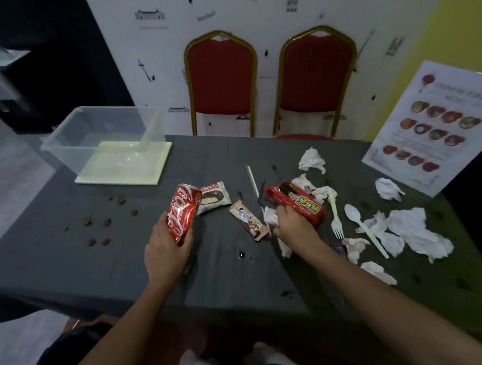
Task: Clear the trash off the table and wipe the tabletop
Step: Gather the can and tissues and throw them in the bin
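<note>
My left hand (165, 247) grips a crushed red cola can (183, 212), lifted slightly above the dark grey table (99, 268). My right hand (293, 225) is closed on a crumpled white tissue (270, 216), its fingers resting against a red biscuit packet (299, 203). Between the hands lie a Choco Pie wrapper (214, 197) and a brown snack wrapper (248, 219). A white straw (252, 180), a plastic fork (335, 213) and a plastic spoon (362, 226) lie among several crumpled tissues (415, 231) on the right.
A clear plastic bin (106, 133) stands on a pale board (122, 171) at the far left. Brown crumbs (105, 223) and dark spill spots (241, 255) dot the cloth. Two red chairs (222, 80) stand behind the table. A menu sheet (435, 127) leans at the right.
</note>
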`<state>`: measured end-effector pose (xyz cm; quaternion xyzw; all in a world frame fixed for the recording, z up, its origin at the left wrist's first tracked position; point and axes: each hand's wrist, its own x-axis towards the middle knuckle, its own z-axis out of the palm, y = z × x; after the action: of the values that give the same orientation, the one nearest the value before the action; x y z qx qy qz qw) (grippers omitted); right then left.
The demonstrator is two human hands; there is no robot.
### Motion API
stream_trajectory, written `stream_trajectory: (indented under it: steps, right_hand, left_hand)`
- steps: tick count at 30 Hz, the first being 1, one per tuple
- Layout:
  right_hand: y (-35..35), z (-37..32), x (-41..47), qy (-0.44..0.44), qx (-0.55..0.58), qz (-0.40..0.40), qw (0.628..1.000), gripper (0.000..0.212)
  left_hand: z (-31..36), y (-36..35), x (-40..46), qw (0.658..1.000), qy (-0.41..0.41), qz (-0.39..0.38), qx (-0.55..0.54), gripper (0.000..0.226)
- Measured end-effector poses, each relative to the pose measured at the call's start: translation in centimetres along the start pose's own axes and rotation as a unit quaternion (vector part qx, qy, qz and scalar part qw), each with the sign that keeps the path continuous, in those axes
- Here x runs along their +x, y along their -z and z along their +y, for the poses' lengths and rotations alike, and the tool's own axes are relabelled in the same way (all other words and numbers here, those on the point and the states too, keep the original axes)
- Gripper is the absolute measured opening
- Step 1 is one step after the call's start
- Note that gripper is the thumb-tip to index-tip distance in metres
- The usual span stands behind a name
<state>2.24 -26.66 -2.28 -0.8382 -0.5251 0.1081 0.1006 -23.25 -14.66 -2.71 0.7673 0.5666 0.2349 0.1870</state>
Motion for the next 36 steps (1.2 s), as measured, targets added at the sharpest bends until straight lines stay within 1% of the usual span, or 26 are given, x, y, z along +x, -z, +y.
stream_trajectory:
  steps: [3, 5, 7, 9, 12, 14, 16, 18, 20, 22, 24, 26, 29, 31, 33, 35, 36]
  right_hand:
    - [-1.7, 2.0, -1.4, -0.008, -0.07, -0.026, 0.997, 0.031]
    - [-2.2, 2.5, -1.8, -0.025, -0.09, -0.05, 0.994, 0.029]
    - [-2.3, 2.8, -1.7, -0.038, -0.081, -0.054, 0.995, 0.029]
    - [-2.3, 2.8, -1.5, -0.051, -0.077, -0.05, 0.994, 0.029]
    - [-1.7, 1.6, -1.5, -0.069, -0.032, -0.033, 0.997, 0.031]
    - [-0.6, -0.5, -1.1, -0.035, -0.001, -0.003, 0.999, 0.032]
    - [0.9, -4.5, -0.1, 0.016, 0.036, 0.012, 0.999, 0.034]
    - [1.8, -9.4, 1.1, 0.052, 0.087, 0.017, 0.995, 0.033]
    - [1.6, -15.2, 1.9, 0.096, 0.138, 0.007, 0.986, 0.027]
    - [0.4, -21.0, 1.8, 0.147, 0.172, -0.037, 0.973, 0.022]
    - [-1.9, -27.1, 0.8, 0.203, 0.194, -0.097, 0.955, 0.024]
    - [-4.8, -32.9, -0.6, 0.249, 0.225, -0.146, 0.931, 0.029]
    - [-10.2, -39.4, -2.8, 0.29, 0.253, -0.219, 0.897, 0.017]
    - [-14.5, -43.3, -3.8, 0.29, 0.252, -0.276, 0.881, 0.017]
    - [-18.9, -46.2, -4.2, 0.268, 0.244, -0.326, 0.873, 0.014]
    - [-24.2, -49.0, -4.1, 0.238, 0.223, -0.365, 0.872, 0.002]
    - [-26.8, -49.9, -3.9, 0.217, 0.209, -0.375, 0.877, 0.008]
  left_hand:
    - [0.8, -0.6, -0.4, 1.0, -0.011, -0.007, -0.008, 0.07]
    - [1.5, -1.1, -0.7, 0.999, -0.024, -0.02, -0.006, 0.071]
    - [1.7, -1.5, -0.9, 0.999, -0.03, -0.025, 0.0, 0.072]
    - [1.4, -1.6, -1.2, 1.0, -0.02, -0.021, -0.004, 0.072]
    - [0.3, -1.4, -1.4, 1.0, -0.004, -0.011, -0.014, 0.073]
    - [-0.8, -0.9, -1.3, 1.0, 0.003, -0.002, -0.017, 0.074]
    - [-2.2, 0.0, -1.2, 0.999, 0.029, 0.012, -0.019, 0.074]
    - [-3.7, 1.2, -1.4, 0.997, 0.067, 0.035, -0.024, 0.073]
    - [-5.8, 2.8, -2.1, 0.989, 0.119, 0.074, -0.042, 0.071]
    - [-8.6, 4.9, -3.2, 0.975, 0.172, 0.125, -0.067, 0.069]
    - [-12.5, 7.3, -4.6, 0.949, 0.245, 0.181, -0.083, 0.066]
    - [-17.1, 9.6, -6.6, 0.909, 0.331, 0.227, -0.112, 0.064]
    - [-23.9, 11.6, -10.3, 0.85, 0.423, 0.282, -0.138, 0.065]
    - [-28.8, 11.7, -12.5, 0.824, 0.472, 0.278, -0.147, 0.067]
    - [-33.3, 10.7, -14.2, 0.807, 0.517, 0.235, -0.164, 0.069]
    - [-38.3, 9.0, -15.3, 0.788, 0.56, 0.191, -0.169, 0.075]
    - [-40.5, 8.1, -15.5, 0.779, 0.579, 0.172, -0.167, 0.076]
